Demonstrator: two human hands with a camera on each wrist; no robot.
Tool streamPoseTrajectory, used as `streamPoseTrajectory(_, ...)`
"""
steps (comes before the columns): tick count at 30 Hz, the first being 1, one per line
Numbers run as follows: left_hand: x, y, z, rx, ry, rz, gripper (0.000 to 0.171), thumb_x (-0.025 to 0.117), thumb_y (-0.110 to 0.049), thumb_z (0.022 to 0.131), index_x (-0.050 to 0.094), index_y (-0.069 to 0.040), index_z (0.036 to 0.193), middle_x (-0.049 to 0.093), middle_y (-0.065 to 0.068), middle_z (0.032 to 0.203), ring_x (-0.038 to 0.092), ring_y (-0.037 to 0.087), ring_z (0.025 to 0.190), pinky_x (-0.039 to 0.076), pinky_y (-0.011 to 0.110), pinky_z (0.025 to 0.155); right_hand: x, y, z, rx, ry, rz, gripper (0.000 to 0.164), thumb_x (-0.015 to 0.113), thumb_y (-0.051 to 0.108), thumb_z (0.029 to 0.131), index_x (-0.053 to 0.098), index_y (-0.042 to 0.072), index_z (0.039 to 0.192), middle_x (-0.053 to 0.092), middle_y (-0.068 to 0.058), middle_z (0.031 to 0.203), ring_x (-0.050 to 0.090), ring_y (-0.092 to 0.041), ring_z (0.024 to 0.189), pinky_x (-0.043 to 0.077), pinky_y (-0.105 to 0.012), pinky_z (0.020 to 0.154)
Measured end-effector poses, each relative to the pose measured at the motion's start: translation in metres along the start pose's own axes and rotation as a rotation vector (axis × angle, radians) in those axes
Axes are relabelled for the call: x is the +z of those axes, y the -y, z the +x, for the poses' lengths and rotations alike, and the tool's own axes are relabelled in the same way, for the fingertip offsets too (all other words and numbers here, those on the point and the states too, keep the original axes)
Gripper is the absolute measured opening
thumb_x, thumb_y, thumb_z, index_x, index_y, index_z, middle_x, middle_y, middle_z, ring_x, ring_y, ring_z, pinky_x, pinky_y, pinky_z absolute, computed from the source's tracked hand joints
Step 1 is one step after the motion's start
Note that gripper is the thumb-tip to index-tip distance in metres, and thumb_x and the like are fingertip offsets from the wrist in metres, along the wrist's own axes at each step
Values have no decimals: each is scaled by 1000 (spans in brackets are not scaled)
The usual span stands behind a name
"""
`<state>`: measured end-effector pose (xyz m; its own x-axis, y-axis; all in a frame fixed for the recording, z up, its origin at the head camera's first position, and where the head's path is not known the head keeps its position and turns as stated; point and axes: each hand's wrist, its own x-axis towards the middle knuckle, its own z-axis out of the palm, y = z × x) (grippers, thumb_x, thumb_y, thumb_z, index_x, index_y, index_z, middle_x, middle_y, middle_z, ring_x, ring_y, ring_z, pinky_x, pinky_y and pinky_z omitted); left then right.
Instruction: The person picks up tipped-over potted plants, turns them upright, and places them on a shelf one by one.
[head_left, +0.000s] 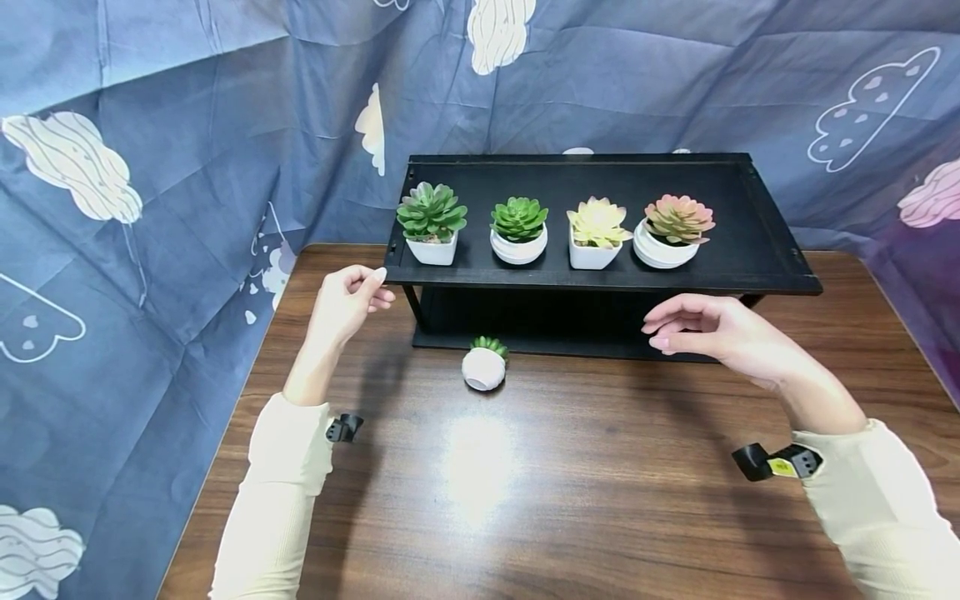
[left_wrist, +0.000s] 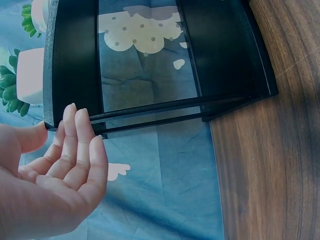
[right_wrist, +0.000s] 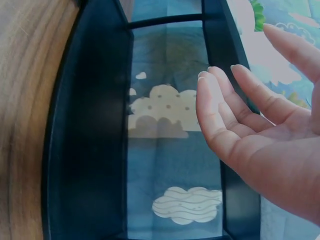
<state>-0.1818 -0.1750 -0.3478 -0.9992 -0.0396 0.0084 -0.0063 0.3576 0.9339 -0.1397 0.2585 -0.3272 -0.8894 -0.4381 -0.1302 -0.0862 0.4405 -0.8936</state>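
My left hand point(head_left: 347, 298) pinches the front left corner of a black two-tier shelf point(head_left: 585, 179), thumb on the upper board's edge and fingers beneath, as the left wrist view shows. In front of the shelf's right part hovers my right hand point(head_left: 712, 333), fingers loosely bent, holding nothing. Along the upper board stand a dark green succulent point(head_left: 432, 218), a bright green succulent point(head_left: 519, 225), a pale yellow succulent point(head_left: 597, 229) and a pink succulent point(head_left: 673, 227), all in white pots. A small potted succulent point(head_left: 483, 368) lies tipped over on the table, by the lower board.
The wooden table point(head_left: 555, 492) carries the shelf near its back edge. A blue cloth with cloud prints point(head_left: 180, 275) hangs behind and at the left. Between the two boards is a gap with thin side bars point(left_wrist: 150, 107).
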Motion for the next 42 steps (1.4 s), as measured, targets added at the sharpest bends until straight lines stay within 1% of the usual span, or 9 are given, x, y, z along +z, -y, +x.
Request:
streamPoseTrajectory(7,0,1,1,10,-5,4,29,52,-19,94,58,10,98,67,11,72,63,6,60,48,16,59,9,-8,8,-28,50,97,25,63,2,85,59,6,109,66,-3,98,63,-11,87,50,-22,73)
streamPoseTrajectory(11,0,2,2,7,-1,-15,29,52,-18,94,57,10,97,67,7,69,62,4,58,49,17,59,16,-13,13,-33,62,147,24,62,1,84,59,7,107,66,-3,95,63,-11,85,51,-25,73)
streamPoseTrajectory(15,0,3,2,-2,4,-38,28,51,-17,94,56,10,97,65,-1,65,61,3,56,48,16,58,23,-18,18,-40,76,195,23,61,-1,85,58,4,106,66,-6,94,64,-13,86,52,-27,73)
streamPoseTrajectory(19,0,3,2,-5,4,-41,27,51,-17,94,57,10,98,65,0,65,60,2,56,48,16,57,31,-22,24,-24,89,223,23,61,0,85,56,-1,107,66,-8,95,64,-14,88,52,-29,74)
streamPoseTrajectory(25,-1,5,3,20,-4,-29,31,53,-21,93,58,10,95,66,6,67,65,14,62,49,18,59,48,-28,33,7,114,250,28,61,2,85,52,-10,109,64,-12,95,64,-14,87,52,-33,75)
streamPoseTrajectory(30,-2,9,2,55,4,-87,37,57,-27,91,59,10,93,66,6,66,65,17,62,49,20,58,62,-35,40,34,120,262,29,61,2,85,50,-12,109,62,-19,96,63,-16,87,52,-36,75)
streamPoseTrajectory(35,-1,5,2,20,-2,-26,34,53,-21,93,57,13,98,66,4,66,64,11,61,49,19,59,73,-40,46,66,125,267,30,63,5,84,52,-10,108,62,-16,93,63,-16,83,52,-39,75)
streamPoseTrajectory(39,0,3,1,1,-2,-26,31,51,-17,94,56,13,99,64,-1,64,63,7,58,48,17,58,83,-41,52,92,123,271,32,66,8,83,53,-9,107,62,-12,90,62,-16,80,51,-42,75)
streamPoseTrajectory(42,0,2,1,6,-3,-29,31,51,-17,94,56,13,98,64,0,64,62,6,58,48,16,57,91,-42,57,111,122,283,36,67,9,82,52,-11,107,61,-11,89,61,-20,81,51,-43,75)
